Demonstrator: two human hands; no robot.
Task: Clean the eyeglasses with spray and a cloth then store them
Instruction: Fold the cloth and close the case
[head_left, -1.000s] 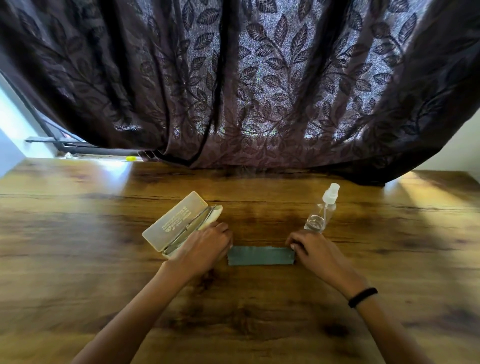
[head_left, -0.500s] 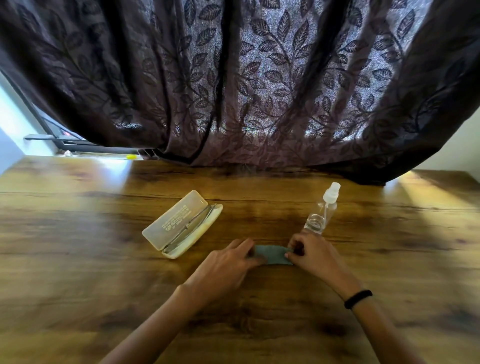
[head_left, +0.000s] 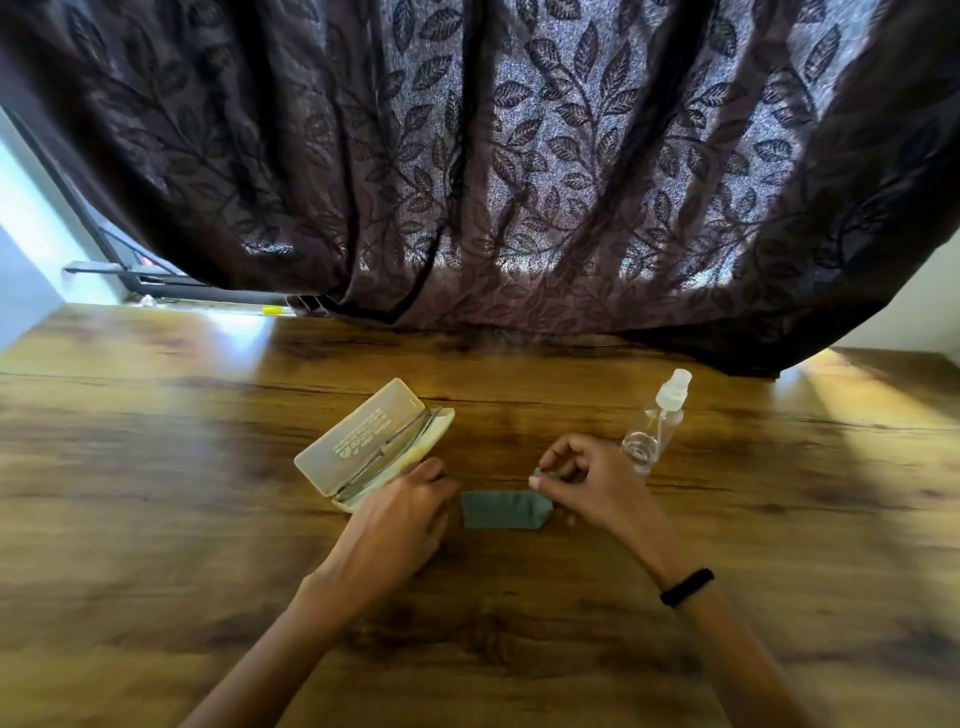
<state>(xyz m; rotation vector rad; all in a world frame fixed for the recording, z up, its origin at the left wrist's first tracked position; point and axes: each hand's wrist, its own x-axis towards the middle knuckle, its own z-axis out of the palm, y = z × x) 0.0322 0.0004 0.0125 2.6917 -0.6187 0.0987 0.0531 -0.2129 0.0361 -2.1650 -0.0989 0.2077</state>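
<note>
Right hand (head_left: 587, 483) pinches limp, light cloth (head_left: 501, 509) by its corner; left hand (head_left: 400, 519) flat, empty. Glasses (head_left: 387, 451) beyond left hand look fragile: lift by frame.

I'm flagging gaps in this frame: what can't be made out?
Head view only.
Glasses lenses: too small, lying inside the case.
Lid print: too small to read.
Left hand: fingertips motion-blurred; contact with case unclear.
Bottle fill level: clear plastic, too small.
</note>
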